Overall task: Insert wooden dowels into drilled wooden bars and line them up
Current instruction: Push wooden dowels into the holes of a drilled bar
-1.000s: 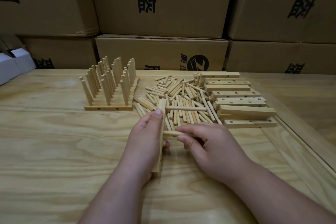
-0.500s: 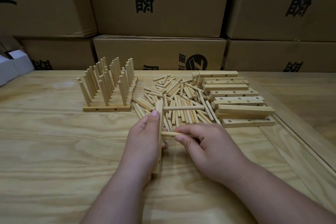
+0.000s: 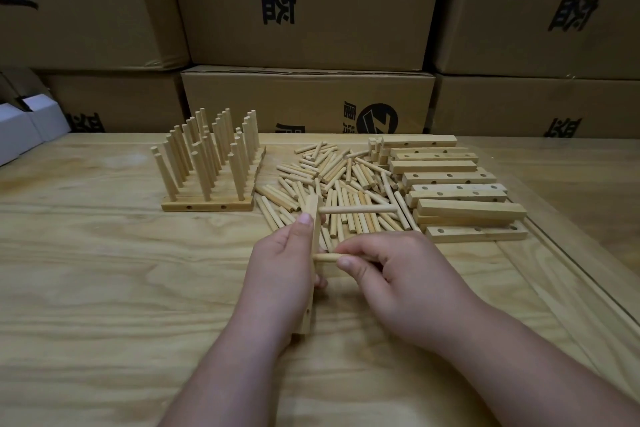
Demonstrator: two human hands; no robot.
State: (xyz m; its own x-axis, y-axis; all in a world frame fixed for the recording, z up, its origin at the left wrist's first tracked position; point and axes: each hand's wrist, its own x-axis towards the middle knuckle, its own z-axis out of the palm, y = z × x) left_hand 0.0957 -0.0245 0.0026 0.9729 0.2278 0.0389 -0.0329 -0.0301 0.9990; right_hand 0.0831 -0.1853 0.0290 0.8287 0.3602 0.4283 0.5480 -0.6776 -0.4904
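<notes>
Wooden pegs stand upright in the finished bars (image 3: 207, 206), lined up well off to the far left of the fingers. Nearer, the left hand (image 3: 280, 274) grips the drilled bar (image 3: 313, 229) on edge, thumb along its top and fingers curled round its underside; the bar's long axis runs away from the person, its near end resting on the table (image 3: 104, 288). One inserted dowel (image 3: 356, 210) already juts from the bar's far end, pointing right, crosswise to the bar. Below it, the right hand (image 3: 398, 281) pinches a second dowel (image 3: 327, 257) between thumb and curled fingers, its long axis level and square to the bar, its left tip touching the bar's right face at about mid-length. Whether that tip has entered the hole cannot be seen. The coming push, I judge, runs leftward along the dowel's own axis, with the left hand bracing against it. Beyond the right fingers lies the loose dowel pile (image 3: 346, 180), and further right the stack of undrilled-looking and drilled bars (image 3: 457, 198).
</notes>
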